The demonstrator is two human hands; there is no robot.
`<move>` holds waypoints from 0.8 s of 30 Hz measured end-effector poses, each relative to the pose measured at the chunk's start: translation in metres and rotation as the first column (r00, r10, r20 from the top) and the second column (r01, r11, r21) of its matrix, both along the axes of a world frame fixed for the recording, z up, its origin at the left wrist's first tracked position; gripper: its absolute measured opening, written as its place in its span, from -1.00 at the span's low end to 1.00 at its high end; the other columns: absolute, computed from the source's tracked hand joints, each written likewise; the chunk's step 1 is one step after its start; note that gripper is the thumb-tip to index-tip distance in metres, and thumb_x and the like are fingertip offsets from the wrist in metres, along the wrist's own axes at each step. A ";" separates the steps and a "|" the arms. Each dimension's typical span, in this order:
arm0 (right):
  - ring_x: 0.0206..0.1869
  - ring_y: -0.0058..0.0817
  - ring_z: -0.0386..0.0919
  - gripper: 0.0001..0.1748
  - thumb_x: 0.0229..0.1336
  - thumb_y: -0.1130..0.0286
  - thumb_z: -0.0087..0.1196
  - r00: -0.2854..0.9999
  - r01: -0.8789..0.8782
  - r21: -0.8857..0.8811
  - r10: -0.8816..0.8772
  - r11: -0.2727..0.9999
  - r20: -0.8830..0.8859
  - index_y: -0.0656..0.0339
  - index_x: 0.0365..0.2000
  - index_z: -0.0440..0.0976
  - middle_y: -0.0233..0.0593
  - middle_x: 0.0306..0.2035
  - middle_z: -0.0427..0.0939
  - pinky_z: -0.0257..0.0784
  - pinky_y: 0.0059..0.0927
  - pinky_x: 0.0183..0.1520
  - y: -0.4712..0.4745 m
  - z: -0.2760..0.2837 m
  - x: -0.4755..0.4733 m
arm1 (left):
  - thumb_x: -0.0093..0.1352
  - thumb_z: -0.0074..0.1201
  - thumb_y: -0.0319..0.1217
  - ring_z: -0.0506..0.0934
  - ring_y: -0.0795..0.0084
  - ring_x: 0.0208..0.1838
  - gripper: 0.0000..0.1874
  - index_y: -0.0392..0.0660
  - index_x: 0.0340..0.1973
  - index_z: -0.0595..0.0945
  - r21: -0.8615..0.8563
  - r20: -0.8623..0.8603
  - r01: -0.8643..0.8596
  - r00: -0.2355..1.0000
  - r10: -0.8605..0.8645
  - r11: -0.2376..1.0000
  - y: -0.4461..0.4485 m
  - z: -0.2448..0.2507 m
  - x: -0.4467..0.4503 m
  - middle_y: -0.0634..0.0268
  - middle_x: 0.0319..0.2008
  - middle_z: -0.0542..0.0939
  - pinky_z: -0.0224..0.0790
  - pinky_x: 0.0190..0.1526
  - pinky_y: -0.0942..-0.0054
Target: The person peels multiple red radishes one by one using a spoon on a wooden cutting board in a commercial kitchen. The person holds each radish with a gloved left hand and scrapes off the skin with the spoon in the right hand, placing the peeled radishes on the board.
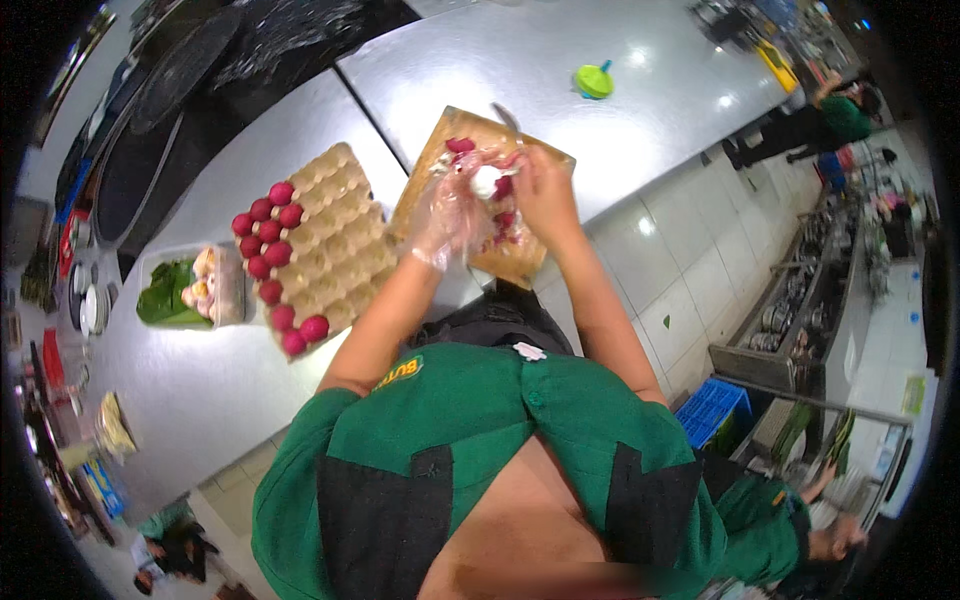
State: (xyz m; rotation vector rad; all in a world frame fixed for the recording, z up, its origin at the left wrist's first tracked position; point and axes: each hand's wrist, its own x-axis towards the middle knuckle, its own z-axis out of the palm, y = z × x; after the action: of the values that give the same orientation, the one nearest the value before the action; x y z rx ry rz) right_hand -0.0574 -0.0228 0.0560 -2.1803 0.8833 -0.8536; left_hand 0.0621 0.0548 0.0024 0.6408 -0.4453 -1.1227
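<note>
My left hand (452, 208), in a clear plastic glove, holds a partly peeled egg (486, 181) whose white shows beside red shell. Against the egg's right side, my bare right hand (541, 184) grips a metal spoon or similar utensil (507, 118), its curved end pointing up and away. Both hands are over a wooden cutting board (495, 259) scattered with red shell pieces (460, 145) and whitish bits. Left of the board lies a cardboard egg tray (330, 202) with several red-dyed eggs (281, 193) along its left side and lower corner.
A clear plastic container (232, 285) holding green leaves and peeled eggs stands left of the tray. A green-lidded item (594, 81) is on the steel table (480, 60). One person stands at the far right; others are at lower right and lower left. A blue crate (712, 412) sits right.
</note>
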 end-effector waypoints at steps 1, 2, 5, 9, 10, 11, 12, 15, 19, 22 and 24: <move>-0.45 -0.30 0.51 -0.81 0.27 0.41 -0.10 1.000 0.007 0.035 -0.007 0.999 0.011 0.28 -0.24 0.48 -0.06 -0.48 0.53 0.40 -0.28 -0.35 -0.002 0.005 0.000 | 0.41 0.00 -0.23 0.48 0.25 0.13 -0.56 -0.24 0.10 0.44 -0.023 -0.096 0.055 0.994 -0.057 0.998 0.003 0.005 0.000 0.15 0.06 0.49 0.41 0.12 0.07; -0.49 -0.40 0.50 -0.81 0.28 0.41 -0.09 0.999 0.046 0.104 -0.046 0.993 -0.010 0.27 -0.24 0.48 -0.12 -0.51 0.52 0.39 -0.34 -0.39 -0.002 0.009 0.001 | 0.41 0.00 -0.25 0.49 0.24 0.10 -0.58 -0.24 0.08 0.44 0.003 -0.152 0.070 0.986 -0.069 0.998 0.004 0.010 0.000 0.15 0.05 0.49 0.43 0.10 0.05; -0.51 -0.65 0.43 -0.82 0.30 0.38 -0.06 0.977 -0.014 0.274 -0.045 0.962 0.209 0.25 -0.23 0.48 -0.26 -0.55 0.49 0.35 -0.48 -0.43 0.002 0.018 -0.003 | 0.43 -0.03 -0.30 0.53 0.21 0.03 -0.67 -0.26 0.01 0.47 0.039 -0.279 0.092 0.957 -0.078 0.995 0.006 0.020 0.001 0.15 -0.01 0.50 0.49 0.02 0.05; -0.45 -0.56 0.55 -0.77 0.24 0.36 0.06 0.968 -0.043 0.157 0.003 0.987 0.251 0.33 -0.20 0.48 -0.16 -0.51 0.56 0.40 -0.47 -0.48 0.006 0.012 0.001 | 0.48 -0.12 -0.37 0.53 0.25 -0.03 -0.74 -0.28 -0.03 0.48 0.058 -0.307 0.051 0.951 -0.031 0.997 0.006 0.015 -0.002 0.18 -0.08 0.51 0.51 0.01 0.20; -0.44 -0.56 0.54 -0.75 0.23 0.34 0.07 0.969 -0.078 0.175 0.033 0.981 0.244 0.33 -0.20 0.49 -0.15 -0.50 0.56 0.40 -0.45 -0.46 0.006 0.008 0.001 | 0.49 -0.12 -0.36 0.53 0.27 -0.03 -0.73 -0.27 -0.01 0.48 0.069 -0.310 0.047 0.951 -0.024 0.997 0.005 0.012 -0.003 0.19 -0.08 0.51 0.50 0.02 0.22; -0.44 -0.56 0.53 -0.74 0.21 0.33 0.08 0.970 -0.115 0.216 0.063 0.970 0.234 0.33 -0.20 0.50 -0.14 -0.48 0.57 0.40 -0.44 -0.45 0.005 0.003 0.002 | 0.49 -0.12 -0.35 0.52 0.30 -0.02 -0.72 -0.27 0.00 0.48 0.055 -0.312 0.042 0.950 -0.023 0.998 0.005 0.008 -0.003 0.19 -0.08 0.51 0.49 0.04 0.24; -0.43 -0.57 0.52 -0.73 0.20 0.32 0.09 0.970 -0.154 0.258 0.095 0.954 0.226 0.32 -0.20 0.51 -0.13 -0.47 0.57 0.40 -0.42 -0.43 0.002 -0.003 0.002 | 0.48 -0.10 -0.32 0.52 0.31 -0.02 -0.71 -0.23 0.01 0.47 0.111 -0.265 0.020 0.964 0.010 0.994 0.004 0.004 -0.003 0.20 -0.07 0.51 0.49 0.04 0.23; -0.42 -0.52 0.52 -0.72 0.20 0.30 0.09 0.979 -0.202 0.214 0.197 0.956 0.041 0.35 -0.24 0.53 -0.14 -0.44 0.57 0.41 -0.38 -0.36 -0.009 -0.019 -0.006 | 0.48 -0.09 -0.23 0.54 0.35 -0.06 -0.69 -0.13 0.02 0.47 0.100 -0.176 -0.047 0.982 0.064 0.994 0.001 -0.004 0.001 0.21 -0.07 0.52 0.50 0.01 0.23; -0.25 -0.52 0.53 -0.72 0.22 0.36 0.10 0.986 -0.145 0.277 0.115 0.950 0.121 0.39 -0.17 0.50 -0.15 -0.32 0.58 0.46 -0.45 -0.20 -0.021 -0.036 -0.011 | 0.47 -0.06 -0.29 0.56 0.19 -0.13 -0.71 -0.18 0.01 0.46 0.228 -0.449 -0.303 0.811 0.376 0.925 0.010 0.009 0.022 0.17 -0.11 0.50 0.53 0.05 0.19; -0.09 -0.52 0.51 -0.68 0.14 0.52 0.15 0.969 -0.240 0.453 0.184 0.859 0.166 0.38 -0.08 0.45 -0.16 -0.07 0.52 0.48 -0.48 -0.07 -0.024 -0.043 -0.018 | 0.42 0.03 -0.31 0.55 0.21 -0.14 -0.63 -0.17 0.07 0.39 0.172 -0.386 -0.587 0.699 0.602 0.791 0.043 0.030 0.063 0.26 -0.03 0.42 0.50 0.08 0.02; -0.06 -0.51 0.49 -0.62 0.12 0.55 0.16 0.969 -0.244 0.429 0.204 0.870 0.137 0.38 -0.03 0.41 -0.17 -0.01 0.49 0.47 -0.50 -0.05 -0.023 -0.047 -0.024 | 0.41 0.06 -0.34 0.51 0.32 -0.20 -0.67 -0.10 0.03 0.38 0.144 -0.426 -0.714 0.580 0.695 0.685 0.074 0.041 0.099 0.33 -0.10 0.41 0.50 0.03 0.10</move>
State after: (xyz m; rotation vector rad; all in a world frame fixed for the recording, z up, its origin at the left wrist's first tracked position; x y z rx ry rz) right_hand -0.0815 -0.0463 0.0086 -1.7853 0.6829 -0.5615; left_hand 0.1616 0.1291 0.0431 0.4246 0.2073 -0.4420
